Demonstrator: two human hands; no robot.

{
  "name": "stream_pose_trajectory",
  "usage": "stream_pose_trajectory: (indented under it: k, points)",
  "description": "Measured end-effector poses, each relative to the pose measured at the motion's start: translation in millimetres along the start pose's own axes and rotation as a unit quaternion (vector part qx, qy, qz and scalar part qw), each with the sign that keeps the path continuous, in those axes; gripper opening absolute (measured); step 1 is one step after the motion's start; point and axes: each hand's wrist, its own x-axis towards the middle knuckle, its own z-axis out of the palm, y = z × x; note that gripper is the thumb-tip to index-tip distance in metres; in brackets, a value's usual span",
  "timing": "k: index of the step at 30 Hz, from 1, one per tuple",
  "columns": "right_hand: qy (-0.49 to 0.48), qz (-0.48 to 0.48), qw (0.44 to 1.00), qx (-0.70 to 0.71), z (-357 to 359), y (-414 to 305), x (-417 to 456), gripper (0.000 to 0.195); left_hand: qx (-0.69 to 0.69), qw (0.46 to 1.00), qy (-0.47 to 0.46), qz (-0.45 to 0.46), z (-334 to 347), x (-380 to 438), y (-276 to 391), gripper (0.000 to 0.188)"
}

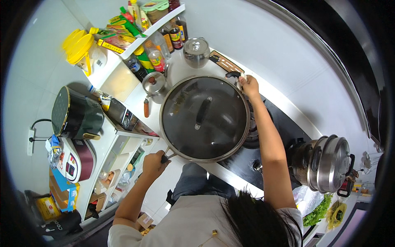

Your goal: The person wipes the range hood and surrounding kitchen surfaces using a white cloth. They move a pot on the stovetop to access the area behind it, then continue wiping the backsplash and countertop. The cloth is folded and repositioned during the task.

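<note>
A large wok (163, 148), covered by a glass lid (182, 132) with a dark lid handle (203, 112), spans the counter and the left edge of the gas stove. My left hand (152, 166) grips the wok's near side handle (164, 158). On the far right side, my right hand (250, 88) holds a folded white cloth or tissue (242, 79) against the black loop handle (233, 74). Part of that loop is hidden by the cloth and fingers. The lid's dark glass keeps the contents from view.
A small lidded pot (154, 86) with a wooden handle stands left of the wok. Behind are a glass jar (196, 52) and sauce bottles (156, 58). The stove's burner (254, 126) shows beneath my right arm; a stacked steamer (321, 163) stands farther right. A rice cooker (78, 160) sits left.
</note>
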Motion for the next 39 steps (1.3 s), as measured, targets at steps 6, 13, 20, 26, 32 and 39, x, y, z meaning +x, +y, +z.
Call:
stream_pose_trajectory:
  k: [6, 13, 20, 26, 32, 39]
  points:
    - [-0.003, 0.012, 0.994, 0.109, 49, -17, -30, 0.028, 0.006, 1.000, 0.005, -0.026, 1, -9, -41, 0.030]
    - [-0.018, 0.050, 0.992, 0.118, 87, -4, -43, 0.028, -0.001, 0.998, -0.007, -0.070, 10, -8, -77, 0.034]
    - [0.063, -0.026, 0.997, 0.044, 110, 12, -46, 0.026, 0.004, 0.999, -0.005, -0.047, 13, 4, -100, 0.035]
    - [-0.009, 0.086, 0.995, 0.057, 96, -8, -44, 0.034, 0.031, 0.997, -0.033, -0.063, 18, 23, -110, 0.035]
    - [0.004, 0.105, 0.989, 0.108, 90, -9, -50, 0.027, 0.010, 1.000, -0.002, -0.026, 19, 33, -119, 0.033]
    - [0.108, 0.062, 0.988, 0.088, 52, -14, -61, 0.030, 0.109, 0.991, -0.071, -0.028, -10, 49, -98, 0.047]
